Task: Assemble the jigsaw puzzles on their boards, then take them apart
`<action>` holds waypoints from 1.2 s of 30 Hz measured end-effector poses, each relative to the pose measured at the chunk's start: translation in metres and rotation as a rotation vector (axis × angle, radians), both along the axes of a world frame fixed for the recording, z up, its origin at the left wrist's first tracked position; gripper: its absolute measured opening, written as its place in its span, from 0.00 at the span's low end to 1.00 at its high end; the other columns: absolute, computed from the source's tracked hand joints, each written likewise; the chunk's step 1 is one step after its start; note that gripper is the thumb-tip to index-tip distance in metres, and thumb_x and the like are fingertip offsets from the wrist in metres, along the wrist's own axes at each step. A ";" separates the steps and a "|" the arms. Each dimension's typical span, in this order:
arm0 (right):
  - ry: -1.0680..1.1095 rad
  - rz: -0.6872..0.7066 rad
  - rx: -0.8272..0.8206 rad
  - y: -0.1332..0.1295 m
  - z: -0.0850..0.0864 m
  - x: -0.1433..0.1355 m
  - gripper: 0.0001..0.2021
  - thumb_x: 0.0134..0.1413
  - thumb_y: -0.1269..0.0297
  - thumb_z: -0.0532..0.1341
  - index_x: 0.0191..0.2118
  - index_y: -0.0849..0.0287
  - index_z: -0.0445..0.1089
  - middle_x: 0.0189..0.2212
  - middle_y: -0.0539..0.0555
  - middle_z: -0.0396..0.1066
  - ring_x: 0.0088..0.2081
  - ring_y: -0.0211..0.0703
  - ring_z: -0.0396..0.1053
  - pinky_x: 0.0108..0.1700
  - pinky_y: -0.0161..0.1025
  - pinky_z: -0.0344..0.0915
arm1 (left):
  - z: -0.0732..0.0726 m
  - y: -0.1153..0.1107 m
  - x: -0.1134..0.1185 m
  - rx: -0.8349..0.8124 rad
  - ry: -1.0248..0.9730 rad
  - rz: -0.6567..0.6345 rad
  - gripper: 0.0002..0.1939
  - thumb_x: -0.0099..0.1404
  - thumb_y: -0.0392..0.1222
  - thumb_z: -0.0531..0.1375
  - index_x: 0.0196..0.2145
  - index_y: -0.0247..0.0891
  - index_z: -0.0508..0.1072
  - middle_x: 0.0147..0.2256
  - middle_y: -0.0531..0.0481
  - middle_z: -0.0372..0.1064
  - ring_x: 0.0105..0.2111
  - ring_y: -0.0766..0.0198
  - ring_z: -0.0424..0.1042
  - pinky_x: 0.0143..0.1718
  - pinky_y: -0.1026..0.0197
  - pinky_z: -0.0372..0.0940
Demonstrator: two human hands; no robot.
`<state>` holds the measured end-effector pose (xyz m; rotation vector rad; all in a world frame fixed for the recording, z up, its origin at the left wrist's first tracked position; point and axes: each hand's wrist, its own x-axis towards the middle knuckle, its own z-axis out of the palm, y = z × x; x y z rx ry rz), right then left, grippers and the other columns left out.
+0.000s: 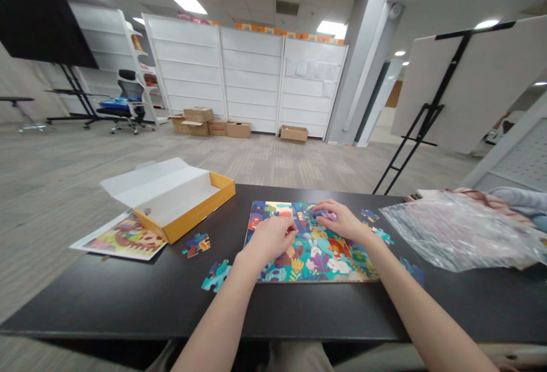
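Observation:
A colourful jigsaw puzzle [316, 258] with rabbits and plants lies on the black table in front of me. Over its left half is my left hand [273, 238], fingers curled and pressed together; whatever they may hold is hidden. My right hand [339, 219] is above the upper right part, its fingers closed around a purple and dark puzzle piece [329, 216]. Loose puzzle pieces lie to the left [197, 244], near my left forearm [216, 275], and to the right beyond my right hand [370, 215].
An open yellow box [199, 204] stands on the table [128, 292] at the left, next to a picture sheet [123, 235]. Clear plastic wrapping [461, 229] and folded cloth [521, 204] lie at the right. Cardboard boxes [199, 121] sit by the far shelves.

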<state>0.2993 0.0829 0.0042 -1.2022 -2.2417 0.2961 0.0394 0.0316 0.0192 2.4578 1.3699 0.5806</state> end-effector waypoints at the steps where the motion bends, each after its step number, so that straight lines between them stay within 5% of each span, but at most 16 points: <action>1: -0.037 0.009 -0.018 -0.001 0.001 0.003 0.12 0.55 0.63 0.64 0.45 0.55 0.77 0.47 0.59 0.75 0.49 0.52 0.73 0.55 0.48 0.66 | -0.001 0.000 0.000 0.005 0.001 0.000 0.10 0.67 0.39 0.56 0.37 0.42 0.78 0.38 0.49 0.78 0.39 0.57 0.76 0.40 0.61 0.67; 10: -0.139 -0.012 -0.028 0.002 -0.011 0.005 0.10 0.58 0.64 0.63 0.45 0.55 0.78 0.44 0.58 0.76 0.44 0.49 0.74 0.50 0.46 0.68 | -0.003 0.000 0.001 0.013 0.039 0.004 0.10 0.68 0.40 0.55 0.37 0.42 0.78 0.38 0.48 0.78 0.40 0.56 0.77 0.40 0.60 0.67; 19: -0.182 -0.043 -0.036 -0.003 -0.007 0.004 0.10 0.58 0.61 0.64 0.43 0.54 0.79 0.39 0.58 0.75 0.38 0.48 0.73 0.45 0.43 0.68 | 0.020 -0.010 -0.003 0.049 0.073 0.021 0.10 0.69 0.41 0.55 0.38 0.42 0.77 0.40 0.47 0.78 0.41 0.55 0.77 0.40 0.60 0.67; 28: -0.209 -0.020 -0.036 -0.003 -0.007 0.004 0.11 0.59 0.60 0.63 0.44 0.54 0.79 0.40 0.58 0.75 0.39 0.48 0.73 0.46 0.44 0.69 | 0.049 -0.012 -0.054 0.088 0.066 0.195 0.11 0.69 0.44 0.55 0.41 0.43 0.78 0.41 0.48 0.78 0.42 0.56 0.76 0.40 0.60 0.65; 36: -0.176 0.028 0.005 -0.002 -0.009 0.001 0.09 0.58 0.65 0.62 0.43 0.55 0.77 0.44 0.58 0.77 0.45 0.51 0.74 0.51 0.47 0.67 | 0.045 -0.005 -0.091 0.073 -0.049 0.276 0.12 0.68 0.46 0.56 0.41 0.43 0.77 0.40 0.50 0.79 0.41 0.58 0.76 0.38 0.62 0.66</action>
